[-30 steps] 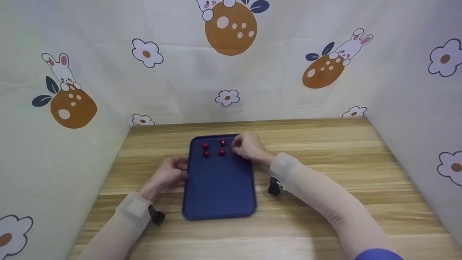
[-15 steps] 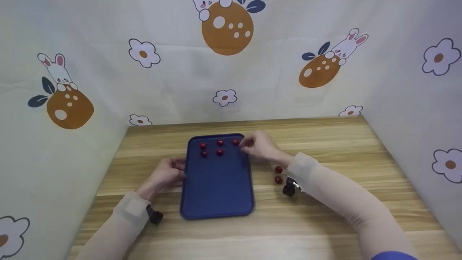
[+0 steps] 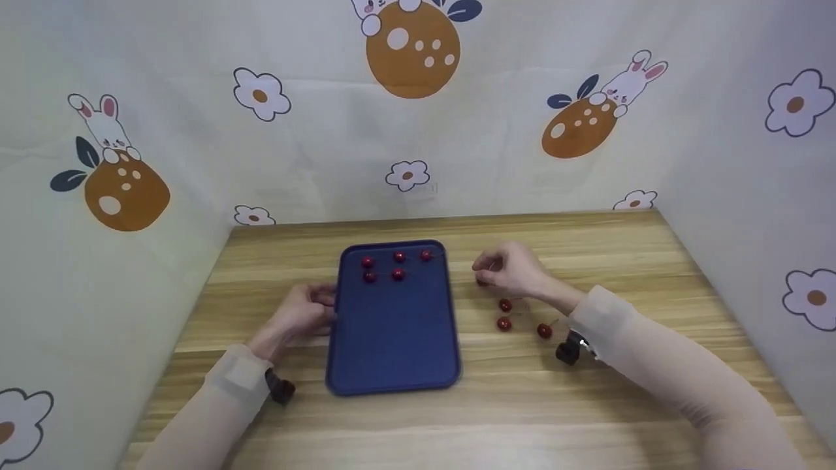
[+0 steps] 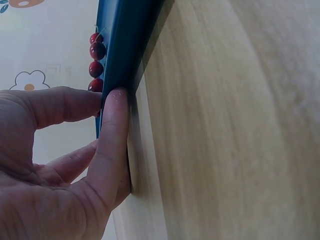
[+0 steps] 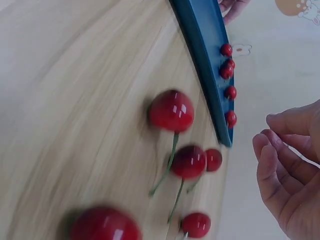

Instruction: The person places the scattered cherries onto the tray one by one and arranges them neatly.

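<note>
A blue tray [image 3: 395,333] lies on the table with several red cherries [image 3: 399,274] near its far end. My left hand [image 3: 305,312] holds its left edge; in the left wrist view the thumb and a finger [image 4: 115,112] pinch the rim. To the right of the tray, my right hand [image 3: 513,269] hovers over the loose cherries, its fingers bent and slightly apart. One cherry [image 3: 482,281] is partly hidden beneath its fingertips in the head view. The right wrist view shows nothing between thumb and fingers; a big stemmed cherry [image 5: 172,111] and others lie apart from them.
More loose cherries [image 3: 504,324] lie on the wooden table [image 3: 555,405] right of the tray, one cherry [image 3: 545,330] close to the right wrist camera. A patterned cloth [image 3: 326,143] with rabbits, oranges and flowers stands around the back and sides.
My right hand has let go of a cherry at the tray's far right corner and moved right, over the table. Loose cherries have come into view. The left hand keeps its place.
</note>
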### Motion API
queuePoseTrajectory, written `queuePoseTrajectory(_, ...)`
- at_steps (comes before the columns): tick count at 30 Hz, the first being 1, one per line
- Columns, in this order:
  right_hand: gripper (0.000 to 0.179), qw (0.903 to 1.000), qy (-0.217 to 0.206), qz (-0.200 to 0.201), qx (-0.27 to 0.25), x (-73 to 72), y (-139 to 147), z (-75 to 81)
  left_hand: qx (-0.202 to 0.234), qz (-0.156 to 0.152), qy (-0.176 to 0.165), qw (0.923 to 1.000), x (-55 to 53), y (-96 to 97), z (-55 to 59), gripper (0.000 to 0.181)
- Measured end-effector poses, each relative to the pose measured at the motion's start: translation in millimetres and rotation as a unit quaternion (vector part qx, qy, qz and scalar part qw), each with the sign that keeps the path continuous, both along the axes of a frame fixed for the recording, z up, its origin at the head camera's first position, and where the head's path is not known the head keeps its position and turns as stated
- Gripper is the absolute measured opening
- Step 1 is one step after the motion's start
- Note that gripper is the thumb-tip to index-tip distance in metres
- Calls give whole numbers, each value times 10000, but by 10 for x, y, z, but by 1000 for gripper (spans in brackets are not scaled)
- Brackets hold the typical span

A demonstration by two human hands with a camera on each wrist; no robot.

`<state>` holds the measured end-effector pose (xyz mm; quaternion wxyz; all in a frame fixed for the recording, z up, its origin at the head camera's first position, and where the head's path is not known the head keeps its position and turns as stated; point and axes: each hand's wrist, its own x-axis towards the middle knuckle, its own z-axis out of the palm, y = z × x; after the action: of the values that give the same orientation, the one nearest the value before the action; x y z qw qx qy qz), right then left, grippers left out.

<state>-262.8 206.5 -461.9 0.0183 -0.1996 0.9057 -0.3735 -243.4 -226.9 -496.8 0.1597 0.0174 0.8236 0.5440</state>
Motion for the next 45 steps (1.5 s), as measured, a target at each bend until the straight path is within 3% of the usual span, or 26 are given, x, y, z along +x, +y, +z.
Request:
queuePoseTrajectory(16,12,9997,-152,-137,-96,125,701,-88,505,-23,-265,9984,18,-11,10,74)
queuePoseTrajectory(21,11,10000,-8,-46,-75,180,915,-145,539,-43,-270,9982,16,-17,10,74)
queuePoseTrajectory(25,11,9999,36,129,-42,228,1106,-215,453,-6,-303,9985,10,-12,6,74)
queuePoseTrajectory(34,21,9943,-590,847,-282,342,1404,-348,404,54,-372,9985,6,3,11,73)
queuePoseTrajectory(41,22,9856,-309,1550,-597,352,1482,-475,240,79,-324,9992,13,5,21,72)
queuePoseTrajectory(45,23,9831,-393,1655,-672,351,1495,-516,145,64,-229,9996,2,3,18,71)
